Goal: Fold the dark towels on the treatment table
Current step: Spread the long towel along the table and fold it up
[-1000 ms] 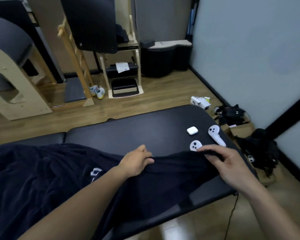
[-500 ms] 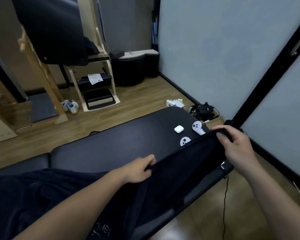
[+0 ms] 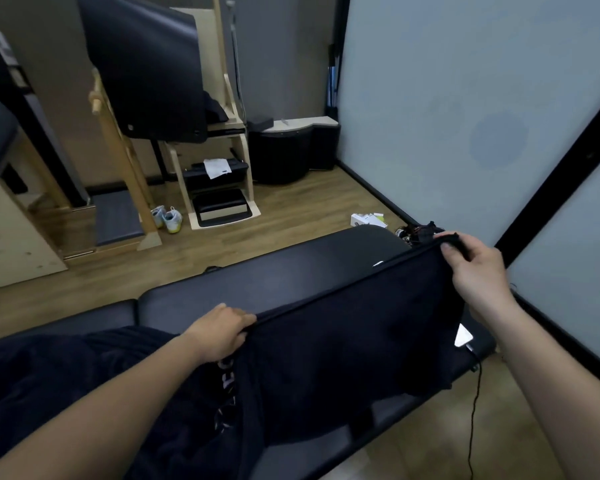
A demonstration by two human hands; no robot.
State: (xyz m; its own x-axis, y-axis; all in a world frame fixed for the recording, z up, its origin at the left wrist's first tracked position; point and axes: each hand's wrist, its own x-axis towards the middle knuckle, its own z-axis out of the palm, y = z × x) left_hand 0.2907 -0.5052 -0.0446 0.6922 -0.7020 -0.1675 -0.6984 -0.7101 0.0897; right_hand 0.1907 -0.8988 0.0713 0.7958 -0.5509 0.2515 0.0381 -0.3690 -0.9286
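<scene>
A dark towel (image 3: 354, 344) is stretched taut above the black treatment table (image 3: 284, 275). My left hand (image 3: 219, 332) grips its top edge near the middle of the table. My right hand (image 3: 475, 271) pinches the far corner, raised above the table's right end. The towel hangs down from that edge and hides the table's right part. A heap of dark towel cloth (image 3: 66, 386) with white lettering lies at the left, under my left forearm.
A white device (image 3: 463, 336) with a black cable (image 3: 475, 403) peeks out at the table's right end. Wooden exercise frames (image 3: 132, 168), shoes (image 3: 167, 218) and black bags (image 3: 416, 233) stand on the wood floor behind. A pale wall lies close on the right.
My right hand lifted the towel corner up and to the right, pulling the edge taut. The raised towel now covers the white controllers and case on the table.
</scene>
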